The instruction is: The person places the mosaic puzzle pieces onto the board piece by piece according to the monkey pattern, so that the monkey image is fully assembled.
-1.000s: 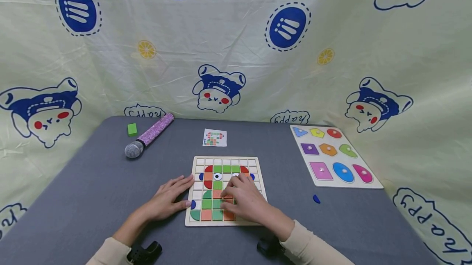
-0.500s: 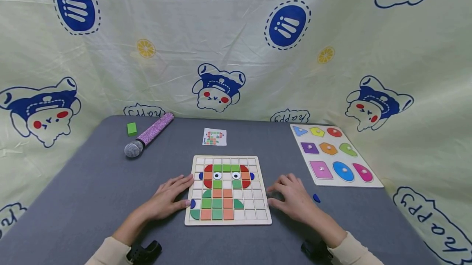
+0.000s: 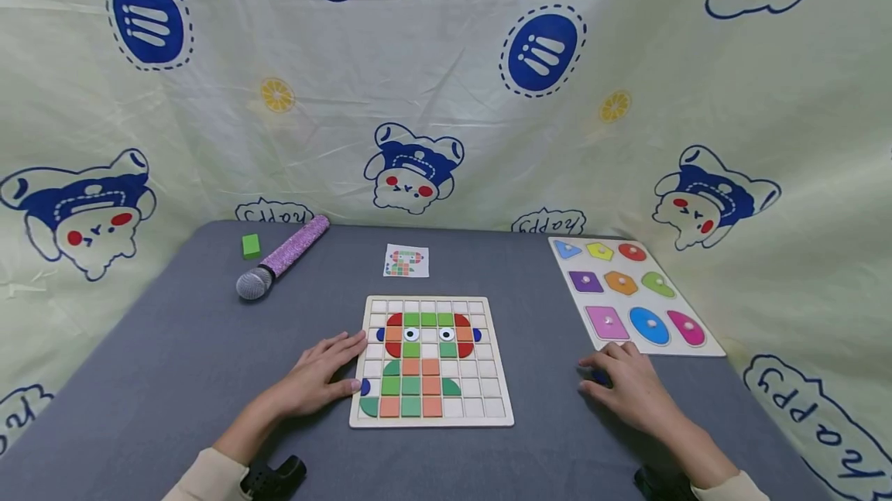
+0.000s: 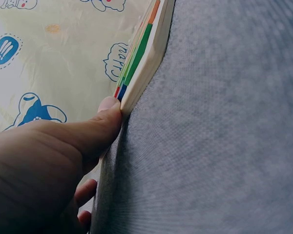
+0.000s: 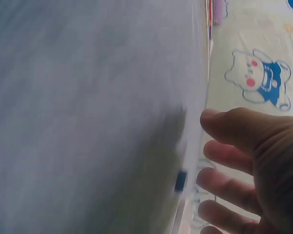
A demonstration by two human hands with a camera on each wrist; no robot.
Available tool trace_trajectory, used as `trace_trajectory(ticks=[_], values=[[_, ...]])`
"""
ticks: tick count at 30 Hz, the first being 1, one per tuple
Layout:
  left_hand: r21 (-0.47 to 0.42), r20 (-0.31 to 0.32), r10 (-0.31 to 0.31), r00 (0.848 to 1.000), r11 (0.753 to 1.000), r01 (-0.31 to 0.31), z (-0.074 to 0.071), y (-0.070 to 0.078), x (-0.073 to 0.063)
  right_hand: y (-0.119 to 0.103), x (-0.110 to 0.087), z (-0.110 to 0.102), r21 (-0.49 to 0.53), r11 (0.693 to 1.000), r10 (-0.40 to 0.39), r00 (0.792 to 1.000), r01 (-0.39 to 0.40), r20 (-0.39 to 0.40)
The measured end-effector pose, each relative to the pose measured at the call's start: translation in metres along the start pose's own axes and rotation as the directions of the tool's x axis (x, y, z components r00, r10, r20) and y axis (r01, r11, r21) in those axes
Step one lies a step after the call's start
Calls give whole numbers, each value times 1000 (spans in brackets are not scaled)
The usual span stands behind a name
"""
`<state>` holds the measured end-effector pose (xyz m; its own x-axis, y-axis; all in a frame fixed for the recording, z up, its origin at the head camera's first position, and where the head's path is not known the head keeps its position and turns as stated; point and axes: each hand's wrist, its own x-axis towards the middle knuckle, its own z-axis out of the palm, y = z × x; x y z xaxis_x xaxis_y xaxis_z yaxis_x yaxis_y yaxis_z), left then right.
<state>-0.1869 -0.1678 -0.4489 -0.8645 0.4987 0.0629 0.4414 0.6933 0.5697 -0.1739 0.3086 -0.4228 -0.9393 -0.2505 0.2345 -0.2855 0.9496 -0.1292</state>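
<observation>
On the white grid board (image 3: pixel 474 400), colored tiles form a figure with two round eyes. My left hand (image 3: pixel 317 379) rests at the board's left edge, fingers extended and thumb touching the rim, as the left wrist view also shows. The thumb (image 4: pixel 107 109) lies beside a blue piece in the board. Off to the right, my right hand (image 3: pixel 630 392) hovers over a small dark blue half-round piece (image 3: pixel 601 379), partly hidden beneath the fingers. In the right wrist view that blue piece (image 5: pixel 181 181) lies on the cloth, apart from the spread fingers.
A card (image 3: pixel 406 261) with a small pattern lies behind the board. At back left are a purple glitter microphone (image 3: pixel 282 257) and a green block (image 3: pixel 251 246). A knob puzzle board (image 3: pixel 634 296) with colored shapes lies just beyond my right hand.
My right hand has left the grid board, uncovering its tiles, and moved right to the blue piece near the puzzle board. The left hand has stayed at the board's edge.
</observation>
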Motion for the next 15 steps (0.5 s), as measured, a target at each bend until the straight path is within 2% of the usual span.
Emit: trace_trajectory(ticks=[9, 15], values=[[-12, 7, -1, 1000, 1000, 1, -1, 0, 0, 14, -15, -5, 17, 997, 78, 994, -79, 71], [-11, 15, -3, 1000, 1000, 3, -1, 0, 0, 22, -18, -5, 2, 993, 116, 988, -116, 99]])
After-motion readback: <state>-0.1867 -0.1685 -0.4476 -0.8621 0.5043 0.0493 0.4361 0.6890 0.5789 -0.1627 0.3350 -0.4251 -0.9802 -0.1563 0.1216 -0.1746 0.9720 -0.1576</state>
